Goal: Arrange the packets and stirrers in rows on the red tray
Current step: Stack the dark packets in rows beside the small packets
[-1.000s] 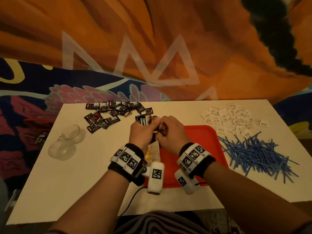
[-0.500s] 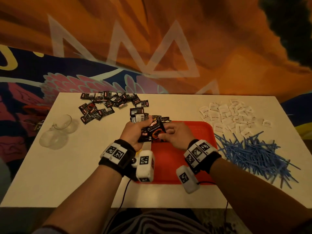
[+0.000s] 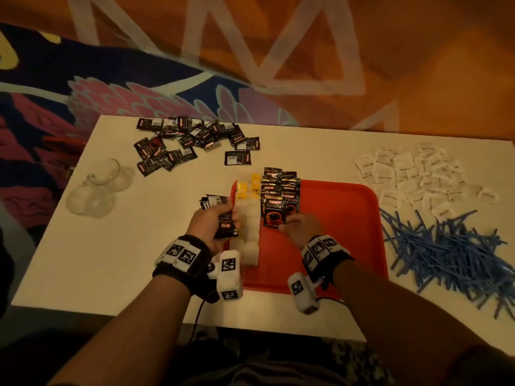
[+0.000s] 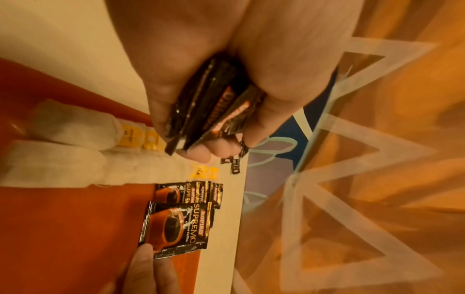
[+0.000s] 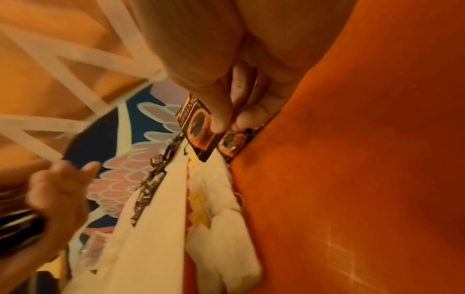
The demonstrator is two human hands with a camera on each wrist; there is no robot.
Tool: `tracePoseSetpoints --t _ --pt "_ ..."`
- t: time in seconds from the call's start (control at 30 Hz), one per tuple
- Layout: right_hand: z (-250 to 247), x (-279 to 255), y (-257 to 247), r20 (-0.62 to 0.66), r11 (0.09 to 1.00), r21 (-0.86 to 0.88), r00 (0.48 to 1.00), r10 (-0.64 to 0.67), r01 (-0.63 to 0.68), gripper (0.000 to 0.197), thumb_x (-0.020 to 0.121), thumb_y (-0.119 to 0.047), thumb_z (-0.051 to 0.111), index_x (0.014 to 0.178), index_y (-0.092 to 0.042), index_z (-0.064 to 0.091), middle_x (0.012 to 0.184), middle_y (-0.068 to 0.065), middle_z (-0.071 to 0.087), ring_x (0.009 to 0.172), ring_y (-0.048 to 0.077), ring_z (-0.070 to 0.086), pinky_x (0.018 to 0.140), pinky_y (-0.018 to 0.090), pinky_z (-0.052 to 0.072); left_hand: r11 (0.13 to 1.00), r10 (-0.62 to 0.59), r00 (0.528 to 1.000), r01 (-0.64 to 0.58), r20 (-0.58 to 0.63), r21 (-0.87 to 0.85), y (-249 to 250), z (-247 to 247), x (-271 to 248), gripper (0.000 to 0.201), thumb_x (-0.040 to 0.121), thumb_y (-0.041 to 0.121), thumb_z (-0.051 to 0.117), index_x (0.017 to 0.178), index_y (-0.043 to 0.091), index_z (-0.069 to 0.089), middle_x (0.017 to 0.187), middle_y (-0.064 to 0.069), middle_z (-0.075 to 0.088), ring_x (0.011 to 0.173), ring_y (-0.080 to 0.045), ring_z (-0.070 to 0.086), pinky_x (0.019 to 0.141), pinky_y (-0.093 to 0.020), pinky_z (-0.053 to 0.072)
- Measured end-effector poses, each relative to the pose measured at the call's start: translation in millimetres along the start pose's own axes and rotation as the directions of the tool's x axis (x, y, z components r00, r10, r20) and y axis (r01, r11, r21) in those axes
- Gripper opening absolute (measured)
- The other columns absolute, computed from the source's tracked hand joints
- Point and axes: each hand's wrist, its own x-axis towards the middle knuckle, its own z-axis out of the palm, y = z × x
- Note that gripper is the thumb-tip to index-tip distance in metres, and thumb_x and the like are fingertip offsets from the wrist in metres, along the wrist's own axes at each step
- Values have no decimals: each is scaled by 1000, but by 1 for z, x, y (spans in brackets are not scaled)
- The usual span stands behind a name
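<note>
The right hand [image 3: 302,228] now pins a coffee packet [image 3: 274,215] onto the red tray [image 3: 348,218], no longer midair; the left hand [image 3: 214,221] grips the remaining stack [image 3: 223,215], extending the row.

Red tray [image 3: 342,227] right half lay bare, reachable from the near edge; stirrer pile [image 3: 446,252] crowded its right rim, apparently touching, tea bags [image 3: 249,218] filled its left.

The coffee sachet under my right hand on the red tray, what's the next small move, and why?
Probably let go of that coffee sachet and draw the right hand back toward the left hand for another. The sachet already lies on the red tray at the near end of the coffee row, overlapping the one behind it, and the left hand grips a stack of sachets waiting to be laid.
</note>
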Motion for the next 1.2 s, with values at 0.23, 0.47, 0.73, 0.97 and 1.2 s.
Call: tracePoseSetpoints --t 0.23,0.47,0.73,0.97,1.2 --pt "16 28 2 -33 990 -16 989 143 -143 34 90 -24 69 122 -14 65 128 2 62 112 18 59 59 11 38 999 36 998 -35 -50 27 -7 -36 12 7 97 3 53 97 8 59 67 -7 59 53 -17 55 48 -29 49" --pt "25 47 0 -65 982 -76 984 166 -171 30 87 -27 72 114 -16 67 126 3 62 113 18 58 72 15 48 999 38 997 -37 -61 10 -8 -54 18 12 97 3 53 104 10 59 70 -7 59 58 -17 55 53 -31 48" --pt "30 54 0 -127 984 -33 977 171 -176 25 84 -29 75 105 -18 68 121 1 63 107 16 57 83 23 49 999 45 998 -45 -50 -2 -7 -56 21 16 96 2 53 109 9 59 72 -8 59 58 -17 56 53 -30 49" --pt "30 53 -5 -110 977 -135 982 152 -166 25 88 -38 69 105 -20 69 123 0 63 109 16 58 60 17 37 999 41 998 -41 -42 -5 -8 -58 23 18 96 2 54 112 9 58 73 -7 60 60 -17 57 55 -30 50" --pt "30 53 -3 -129 978 -133 981 142 -159 27 87 -37 70 107 -19 70 120 -1 65 107 17 61 61 17 40 999 18 1000 -19 -23 -43 -7 -56 20 20 95 3 54 114 10 58 75 -7 62 62 -17 58 55 -30 52"
